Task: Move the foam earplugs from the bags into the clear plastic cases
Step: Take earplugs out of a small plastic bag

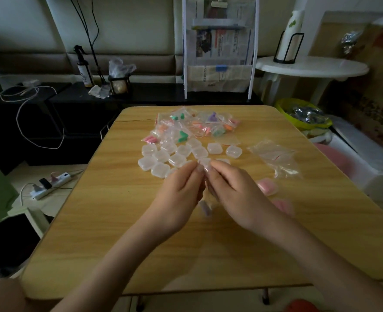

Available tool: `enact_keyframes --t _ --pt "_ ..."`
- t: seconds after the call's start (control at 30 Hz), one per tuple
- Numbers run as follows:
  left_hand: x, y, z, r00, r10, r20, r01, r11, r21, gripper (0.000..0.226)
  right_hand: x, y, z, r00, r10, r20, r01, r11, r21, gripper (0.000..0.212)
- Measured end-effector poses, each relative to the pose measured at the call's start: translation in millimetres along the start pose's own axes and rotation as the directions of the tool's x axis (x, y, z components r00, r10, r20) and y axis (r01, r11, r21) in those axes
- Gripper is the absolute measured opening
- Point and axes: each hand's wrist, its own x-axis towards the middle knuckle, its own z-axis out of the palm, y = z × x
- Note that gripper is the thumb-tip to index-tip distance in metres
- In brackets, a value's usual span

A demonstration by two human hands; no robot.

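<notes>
1. Near me, both hands meet over the table [96, 221]: left hand [177, 197] and right hand [235, 194] pinch a small clear bag [205, 199] between their fingers, a purple earplug [205, 208] hanging inside.
2. Just right, two cases with pink earplugs [267, 186].
3. Beyond, empty clear cases [161, 156] clustered.
4. Farthest, the pile of earplug bags [192, 124]; flat empty bags [276, 157] right.

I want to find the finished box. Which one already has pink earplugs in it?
Look at the wooden table, right of the person's hands. The pink-filled case lies there, apart from the empty clear cases clustered farther back.
</notes>
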Motion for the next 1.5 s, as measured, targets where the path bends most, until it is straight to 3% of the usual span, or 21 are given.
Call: enact_keyframes --t 0.17,0.27,0.33,0.4,0.57,0.63,0.7,0.8,0.87,1.1,1.2,1.33,1.43,1.5 --pt "-1.1 -4.4 -1.4 0.996 -0.048 -0.073 0.042 0.997 -0.070 0.034 3.5 0.6 3.3 0.983 0.172 0.068 -0.183 0.959 0.215 0.039" --pt "-1.6 -1.3 4.8 0.988 -0.104 -0.111 0.084 0.982 -0.171 0.037 4.2 0.5 9.1 0.995 0.093 -0.046 -0.088 0.992 0.094 0.040" --pt "-3.4 -1.0 11.0 0.987 -0.096 -0.129 0.074 0.983 -0.169 0.039 1.3 0.6 13.9 0.991 -0.004 -0.136 -0.006 0.997 -0.071 0.038" --pt "-4.8 -3.8 16.5 0.984 -0.073 -0.161 0.050 0.989 -0.142 0.038 -0.9 1.1 16.6 0.984 -0.042 -0.171 0.020 0.991 -0.131 0.037" --pt "-4.6 -12.2 20.8 0.974 -0.028 -0.227 0.016 0.998 -0.054 0.035 0.0 2.2 26.5 0.973 0.060 -0.222 -0.041 0.995 0.091 0.039" --pt "-6.1 -12.6 21.9 0.968 0.021 -0.249 -0.009 0.999 0.051 0.034 -3.1 2.5 30.0 0.959 0.034 -0.280 -0.031 0.999 0.017 0.038" --pt "-7.8 -13.3 20.9 0.962 0.082 -0.259 -0.040 0.985 0.167 0.034 -6.6 2.7 29.6 0.951 -0.044 -0.305 -0.011 0.984 -0.176 0.036" --pt "-9.5 -15.4 17.6 0.955 0.181 -0.236 -0.105 0.948 0.301 0.039 -7.8 0.0 26.4 0.945 -0.147 -0.292 -0.019 0.867 -0.498 0.028" --pt "-9.4 -19.3 15.4 0.943 0.244 -0.226 -0.148 0.916 0.372 0.038 -7.2 -1.4 25.0 0.936 -0.187 -0.298 -0.026 0.808 -0.589 0.025" --pt "-8.7 -21.2 13.1 0.937 0.288 -0.199 -0.139 0.828 0.544 0.027 -5.1 -3.3 19.6 0.916 -0.249 -0.314 -0.031 0.737 -0.675 0.022" --pt "-11.6 -13.2 16.0 0.914 0.373 -0.162 -0.201 0.761 0.617 0.023 -2.1 0.4 14.8 0.906 -0.285 -0.312 -0.027 0.698 -0.716 0.021" --pt "-4.7 -10.4 8.6 0.942 0.263 -0.206 -0.096 0.804 0.587 0.028 -2.8 2.2 7.7 0.881 -0.353 -0.315 0.023 0.697 -0.717 0.020" --pt "-3.4 -10.8 -0.2 0.934 0.259 -0.245 -0.060 0.792 0.608 0.034 -1.2 2.1 3.1 0.864 -0.482 -0.146 0.232 0.638 -0.734 0.012" --pt "-6.3 -11.4 0.6 0.937 0.259 -0.235 -0.064 0.787 0.613 0.033 -0.4 1.8 3.1 0.896 -0.441 -0.053 0.263 0.623 -0.737 0.017"
